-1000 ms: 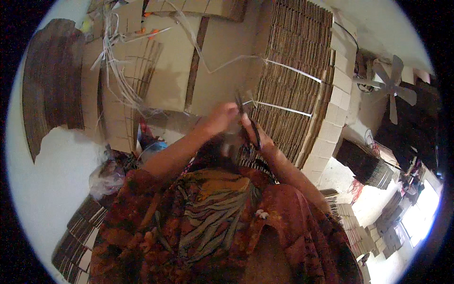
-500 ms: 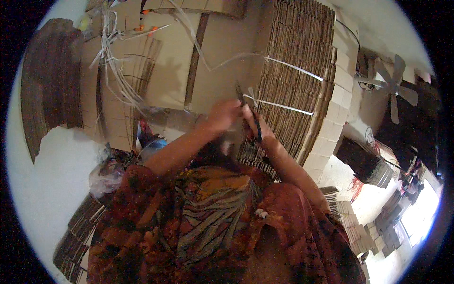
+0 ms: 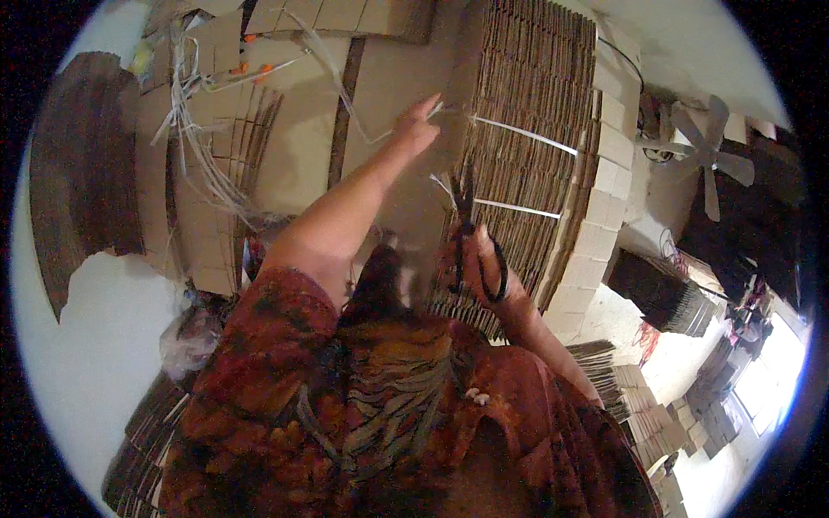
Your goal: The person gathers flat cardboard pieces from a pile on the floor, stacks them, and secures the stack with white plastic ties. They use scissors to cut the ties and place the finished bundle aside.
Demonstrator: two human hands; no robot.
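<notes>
My left hand [image 3: 418, 128] reaches forward beside the upper part of a stack of corrugated cardboard pieces [image 3: 535, 78]. It is closed on a thin white plastic strap, whose short end [image 3: 435, 110] shows by the fingers. Lower down, my right hand [image 3: 485, 266] holds black-handled scissors [image 3: 465, 207] with the blades pointing away from me. Two white bands, an upper one [image 3: 527, 135] and a lower one [image 3: 518, 209], run across the stack. A loose strap end stands out from the lower band, near the scissor tips.
A bunch of loose white straps [image 3: 192, 142] hangs over flat cardboard sheets [image 3: 298, 112] on the left. Another cardboard stack [image 3: 86, 164] stands at far left. A pedestal-like fan [image 3: 706, 155] and a cardboard bundle [image 3: 658, 293] are on the right.
My hands have moved apart. The left has gone forward from the lower band to near the upper one; the right has drawn back toward me with the scissors.
</notes>
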